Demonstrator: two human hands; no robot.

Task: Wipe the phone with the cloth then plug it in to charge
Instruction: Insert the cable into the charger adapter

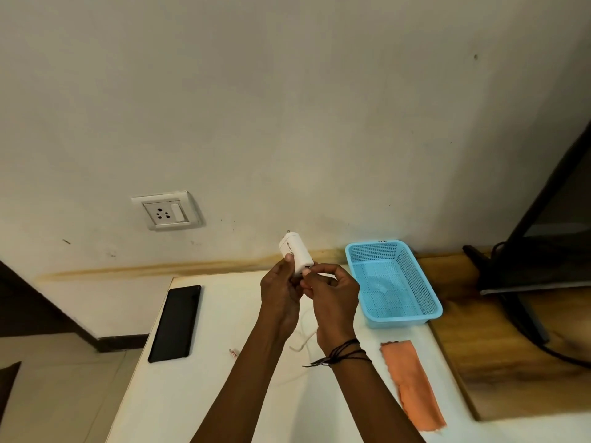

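Observation:
My left hand [279,292] holds a white charger adapter [294,255] up over the white table [198,394], its pins pointing toward the wall. My right hand [332,297] pinches the white cable's plug against the adapter's lower end. The white cable [302,342] trails down onto the table, and its small far connector [232,352] lies there. A black phone [175,322] lies flat at the table's left edge. An orange cloth [411,383] lies on the right side of the table. A white wall socket [167,213] is on the wall, upper left of my hands.
An empty blue plastic basket [433,306] stands at the table's back right, close to my right hand. Beyond it a wooden surface [499,346] carries a black monitor stand [508,266] and a dark cable.

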